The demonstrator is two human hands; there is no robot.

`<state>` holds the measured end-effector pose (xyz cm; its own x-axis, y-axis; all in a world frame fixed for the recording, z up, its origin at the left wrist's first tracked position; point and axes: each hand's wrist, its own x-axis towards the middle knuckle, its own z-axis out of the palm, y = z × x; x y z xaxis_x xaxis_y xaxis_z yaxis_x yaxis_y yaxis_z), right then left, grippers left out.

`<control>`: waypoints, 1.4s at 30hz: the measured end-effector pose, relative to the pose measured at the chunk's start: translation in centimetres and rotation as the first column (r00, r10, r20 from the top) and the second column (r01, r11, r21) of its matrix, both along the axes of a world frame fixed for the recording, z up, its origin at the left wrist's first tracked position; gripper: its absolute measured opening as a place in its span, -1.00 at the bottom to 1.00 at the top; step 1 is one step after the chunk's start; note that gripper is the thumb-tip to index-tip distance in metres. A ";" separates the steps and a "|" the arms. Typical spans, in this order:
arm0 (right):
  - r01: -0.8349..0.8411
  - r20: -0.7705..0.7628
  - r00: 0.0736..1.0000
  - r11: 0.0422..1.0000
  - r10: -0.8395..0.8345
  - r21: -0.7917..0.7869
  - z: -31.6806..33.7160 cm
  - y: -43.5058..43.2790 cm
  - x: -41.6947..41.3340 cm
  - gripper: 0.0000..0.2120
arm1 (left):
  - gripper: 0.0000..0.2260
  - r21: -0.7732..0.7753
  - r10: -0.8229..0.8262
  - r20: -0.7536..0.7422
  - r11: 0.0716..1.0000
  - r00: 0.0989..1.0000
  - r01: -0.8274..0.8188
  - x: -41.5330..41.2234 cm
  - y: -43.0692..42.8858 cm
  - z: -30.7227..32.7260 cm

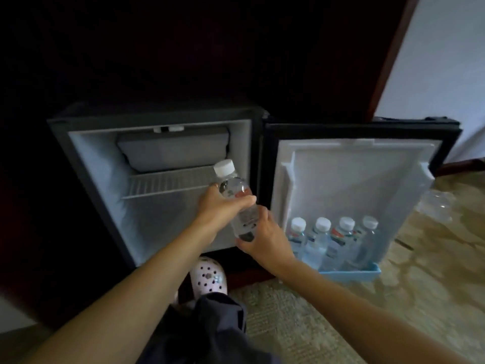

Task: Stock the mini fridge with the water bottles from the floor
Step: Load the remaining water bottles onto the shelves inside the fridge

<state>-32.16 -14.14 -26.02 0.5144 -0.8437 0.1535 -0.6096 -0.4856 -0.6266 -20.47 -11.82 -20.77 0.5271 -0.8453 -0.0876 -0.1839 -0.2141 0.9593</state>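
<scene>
**Bottle in both hands at the fridge mouth**

The mini fridge (86, 153) stands open, and four bottles (322, 240) fill the rack of its door (354, 179). I'd steer the water bottle (236, 193) in under the wire shelf (168, 182), upright and well back. My left hand (217, 206) wraps its upper body and my right hand (265, 240) cups its base, so each grip is holding it. The floor bottles (435, 206) at the right are too blurred to count.

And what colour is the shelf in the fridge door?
The door shelf is light blue; the head view shows it.
</scene>
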 end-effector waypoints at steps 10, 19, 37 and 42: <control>-0.193 -0.016 0.981 0.973 0.193 -0.127 2.1 -6.0 15.4 -0.32 | -0.69 -0.015 0.413 -0.409 0.889 0.814 -0.458 13.7 -1.8 0.5; -0.217 0.220 0.954 0.976 0.205 0.033 0.8 -9.9 25.5 -0.33 | -0.63 -0.153 0.425 -0.197 0.877 0.884 -0.456 22.0 -5.0 -0.3; -0.420 0.419 0.856 0.881 0.303 0.219 -1.2 -9.2 34.1 -0.60 | -0.42 -0.202 0.559 0.163 0.825 0.813 -0.528 25.2 -6.6 -2.1; -0.501 0.371 0.843 0.819 0.390 0.279 -0.2 -9.1 33.3 -0.55 | -0.41 -0.136 0.544 0.292 0.838 0.786 -0.529 23.8 -5.1 -2.0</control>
<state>1.10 -23.28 -26.18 0.8266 -0.5553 0.0915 -0.1483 -0.3717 -0.9164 3.35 -16.94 -22.80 0.8898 -0.4169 0.1857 -0.3368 -0.3255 0.8835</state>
